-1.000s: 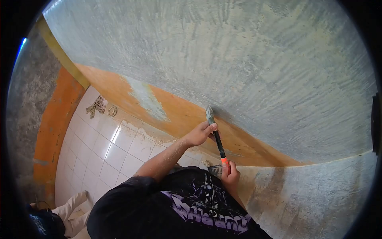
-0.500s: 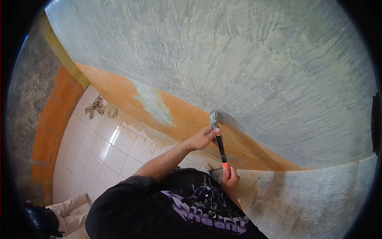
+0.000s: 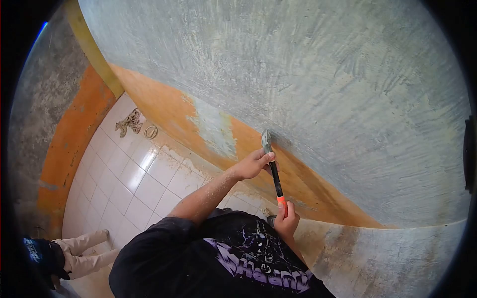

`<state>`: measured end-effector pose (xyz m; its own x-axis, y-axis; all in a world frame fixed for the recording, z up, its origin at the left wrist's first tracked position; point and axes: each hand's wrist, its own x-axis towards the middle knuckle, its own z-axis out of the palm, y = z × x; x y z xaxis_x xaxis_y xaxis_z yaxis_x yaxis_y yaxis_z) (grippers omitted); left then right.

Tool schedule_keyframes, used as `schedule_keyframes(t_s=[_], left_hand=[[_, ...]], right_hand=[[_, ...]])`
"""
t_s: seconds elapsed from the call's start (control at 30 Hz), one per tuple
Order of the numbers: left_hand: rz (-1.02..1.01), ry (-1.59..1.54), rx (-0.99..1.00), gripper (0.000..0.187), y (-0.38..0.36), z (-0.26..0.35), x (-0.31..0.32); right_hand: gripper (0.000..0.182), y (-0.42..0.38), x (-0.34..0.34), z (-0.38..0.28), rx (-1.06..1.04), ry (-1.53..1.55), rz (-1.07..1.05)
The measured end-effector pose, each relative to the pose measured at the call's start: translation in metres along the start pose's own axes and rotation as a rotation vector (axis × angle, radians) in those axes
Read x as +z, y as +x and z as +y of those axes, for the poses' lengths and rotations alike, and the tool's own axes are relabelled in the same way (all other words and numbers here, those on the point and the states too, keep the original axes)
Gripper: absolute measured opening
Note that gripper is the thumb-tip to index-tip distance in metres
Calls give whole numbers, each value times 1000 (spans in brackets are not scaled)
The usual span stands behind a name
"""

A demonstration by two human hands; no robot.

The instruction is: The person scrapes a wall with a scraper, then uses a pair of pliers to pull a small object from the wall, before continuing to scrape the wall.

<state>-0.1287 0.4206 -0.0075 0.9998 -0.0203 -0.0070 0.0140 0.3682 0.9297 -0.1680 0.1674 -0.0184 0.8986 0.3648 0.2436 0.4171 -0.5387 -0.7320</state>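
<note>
Both of my hands grip a long-handled scraper (image 3: 277,185), with a black shaft, an orange grip and a dusty grey metal head. My left hand (image 3: 254,165) is wrapped round the shaft just below the head, thumb on top. Lower down, my right hand (image 3: 286,221) is closed on the orange grip, close to my black shirt. The head's tip lies right at the grey, streaked wall (image 3: 308,89), just above its orange lower band (image 3: 303,179). Pale dust covers my left forearm.
A crumpled rag (image 3: 129,122) and a ring-shaped roll (image 3: 151,131) lie on the white tiled floor (image 3: 119,164), with dust along the wall's foot. Another person in light trousers (image 3: 84,253) is at the lower left. An adjoining wall (image 3: 387,253) rises at the right.
The view has shifted, so the wall, rag and ring sit further right. The scraper head has moved slightly up in view, still at the wall. Both hands keep their hold.
</note>
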Motion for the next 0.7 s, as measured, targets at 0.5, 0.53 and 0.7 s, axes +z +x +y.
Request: schedule_keyframes(t_s=[0.5,0.53,0.7], left_hand=[[189,-137,21,39,-7,-2,5],[197,-228,26,39,-6,-2,12],[289,-549,80,40,3,-7,39]], right_hand=[[23,2,10,-30,64,-35,6],[23,3,8,-29,70,-24,7],[27,9,-4,-19,79,59,-37]])
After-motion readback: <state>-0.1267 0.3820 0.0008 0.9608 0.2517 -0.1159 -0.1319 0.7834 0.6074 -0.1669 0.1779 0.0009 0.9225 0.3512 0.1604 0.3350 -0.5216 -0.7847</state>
